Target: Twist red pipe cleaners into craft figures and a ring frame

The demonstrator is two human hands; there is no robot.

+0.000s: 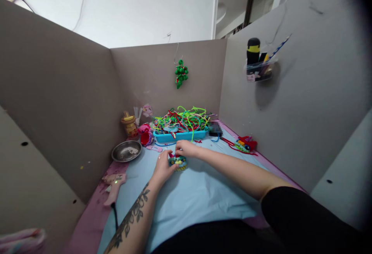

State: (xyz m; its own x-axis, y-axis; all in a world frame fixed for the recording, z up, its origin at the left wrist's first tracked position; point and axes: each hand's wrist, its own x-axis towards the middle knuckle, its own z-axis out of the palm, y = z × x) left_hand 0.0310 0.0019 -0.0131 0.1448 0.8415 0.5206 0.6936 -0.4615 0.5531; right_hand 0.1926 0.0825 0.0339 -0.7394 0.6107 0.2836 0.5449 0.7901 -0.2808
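Observation:
A small round piece of pipe-cleaner craft (179, 163), in blue, yellow and red, sits low over the pale blue cloth (200, 192). My left hand (163, 167) grips its left side, thumb toward me along the front edge and fingers curled behind. From above and behind, my right hand (186, 148) has its fingertips pinched together at the red bit on top of the piece. The fingers partly hide what lies between them. Just beyond both hands is a blue tray (167, 137) heaped with tangled pipe cleaners (186, 120) in many colours.
A pink glue gun (116, 188) with a green light and a steel bowl (118, 153) are at left. Behind stand a jar (129, 127) and a pink-red fuzzy piece (145, 133). At right lies a red-and-green fuzzy piece (246, 144). Grey panels (162, 77) enclose the table.

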